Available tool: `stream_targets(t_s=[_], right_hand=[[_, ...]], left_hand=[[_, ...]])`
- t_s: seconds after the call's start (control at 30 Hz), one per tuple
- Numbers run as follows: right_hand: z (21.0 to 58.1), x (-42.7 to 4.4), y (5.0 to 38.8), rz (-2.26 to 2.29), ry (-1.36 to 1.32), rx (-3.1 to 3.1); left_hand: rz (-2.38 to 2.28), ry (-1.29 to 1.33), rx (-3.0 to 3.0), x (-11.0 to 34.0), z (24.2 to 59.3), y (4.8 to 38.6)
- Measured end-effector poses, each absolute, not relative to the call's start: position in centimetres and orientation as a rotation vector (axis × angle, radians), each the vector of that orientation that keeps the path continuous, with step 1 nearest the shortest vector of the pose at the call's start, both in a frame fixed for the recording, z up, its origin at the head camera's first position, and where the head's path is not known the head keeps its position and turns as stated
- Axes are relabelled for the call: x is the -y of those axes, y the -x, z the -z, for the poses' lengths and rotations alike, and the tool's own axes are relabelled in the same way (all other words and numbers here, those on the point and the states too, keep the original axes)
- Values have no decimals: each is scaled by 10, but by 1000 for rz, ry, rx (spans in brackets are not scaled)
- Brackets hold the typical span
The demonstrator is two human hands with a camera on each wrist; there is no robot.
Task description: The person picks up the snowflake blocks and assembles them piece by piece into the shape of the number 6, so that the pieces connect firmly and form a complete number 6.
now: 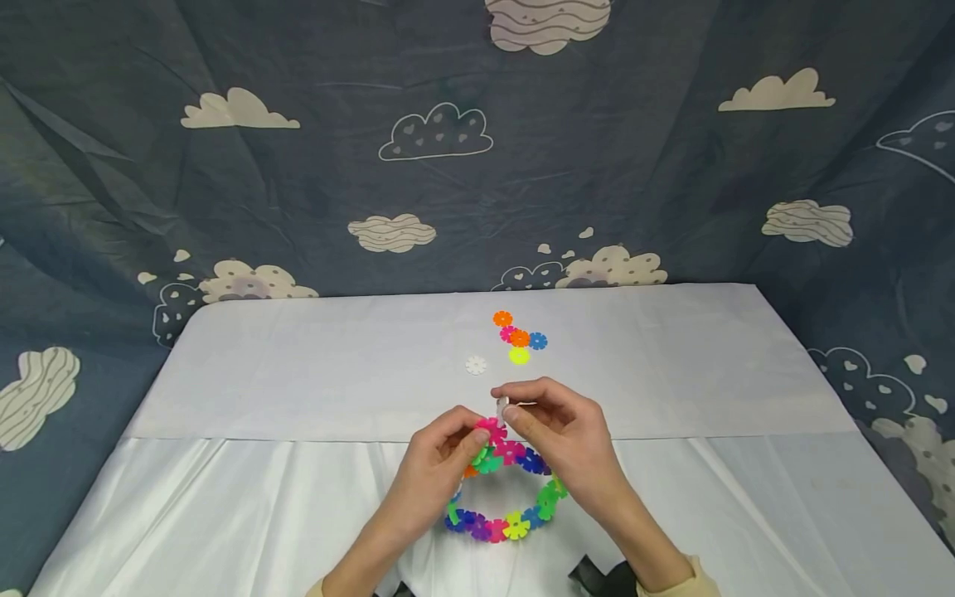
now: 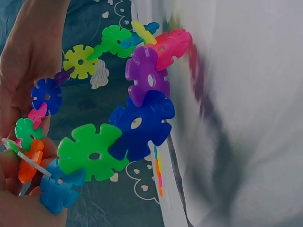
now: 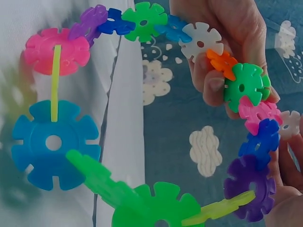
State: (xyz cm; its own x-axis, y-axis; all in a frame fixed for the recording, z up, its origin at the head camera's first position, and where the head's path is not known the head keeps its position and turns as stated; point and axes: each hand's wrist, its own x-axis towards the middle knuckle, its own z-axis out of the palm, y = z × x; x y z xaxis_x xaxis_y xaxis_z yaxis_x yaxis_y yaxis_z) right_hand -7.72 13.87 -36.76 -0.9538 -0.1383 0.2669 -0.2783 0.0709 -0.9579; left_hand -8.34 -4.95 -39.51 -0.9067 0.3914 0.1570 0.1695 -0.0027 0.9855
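A ring of linked plastic snowflake discs (image 1: 516, 525) in many colours hangs below both hands. My left hand (image 1: 433, 464) grips the ring's upper left part, beside a pink disc (image 1: 492, 429) that stands up from it. Between the thumb and fingers of my right hand (image 1: 574, 439) is a white disc (image 1: 502, 408), pinched edge-on at the top of the pink one. That white disc (image 3: 289, 124) shows next to the ring in the right wrist view; whether the two are joined I cannot tell. The left fingers hide part of the ring.
Beyond the hands, on the white-covered table (image 1: 298, 365), lie loose discs: a white one (image 1: 476, 365), a yellow one (image 1: 519, 356), a blue one (image 1: 538, 341), and pink and orange ones (image 1: 502, 318). A dark cloud-patterned cloth (image 1: 313, 191) hangs behind the table.
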Motion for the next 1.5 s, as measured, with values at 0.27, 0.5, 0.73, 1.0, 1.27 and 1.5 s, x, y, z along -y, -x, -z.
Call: stream_targets(t_s=[0.27, 0.5, 0.73, 1.0, 1.27, 1.5], right_hand=[[371, -138, 77, -2050, -440, 2189], [373, -138, 79, -2079, -409, 2150], [374, -138, 80, -2076, -390, 2140], [376, -136, 81, -2025, -404, 2159], [378, -135, 81, -1885, -434, 2212], [380, -135, 81, -1973, -443, 2156]], left_hand=[[-2063, -550, -2124, 49, 397, 83], [-2083, -519, -2141, 47, 398, 84], [-2094, -509, -2180, 46, 398, 84], [-2116, -432, -2166, 45, 400, 83], [-2091, -423, -2212, 46, 400, 83], [-2051, -420, -2243, 46, 400, 83]])
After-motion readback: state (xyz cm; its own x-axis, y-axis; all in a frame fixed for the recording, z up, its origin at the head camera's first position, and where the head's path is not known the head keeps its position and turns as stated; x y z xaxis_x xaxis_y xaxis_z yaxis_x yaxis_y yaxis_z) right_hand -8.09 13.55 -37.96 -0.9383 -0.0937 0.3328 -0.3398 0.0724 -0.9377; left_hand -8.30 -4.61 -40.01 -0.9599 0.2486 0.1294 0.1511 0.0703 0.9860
